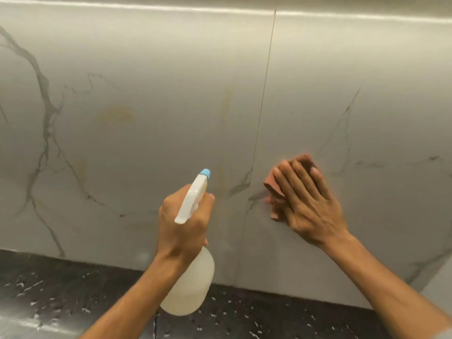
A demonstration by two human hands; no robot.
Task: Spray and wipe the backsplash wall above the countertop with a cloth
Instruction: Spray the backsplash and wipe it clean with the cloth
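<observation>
The backsplash wall point(151, 99) is pale marble-look tile with grey veins, and a thin vertical seam runs down its middle. Faint yellowish stains mark it left of the seam. My left hand point(182, 223) grips a white spray bottle point(189, 285) by the neck, its blue nozzle pointing up at the wall near the seam. My right hand point(308, 204) lies flat with fingers together, pressing a pink cloth point(275, 192) against the wall just right of the seam. Most of the cloth is hidden under the hand.
A black speckled countertop point(61, 289) runs along the foot of the wall, with a glossy strip near its front edge. A ledge or cabinet underside point(220, 6) crosses the top of the view.
</observation>
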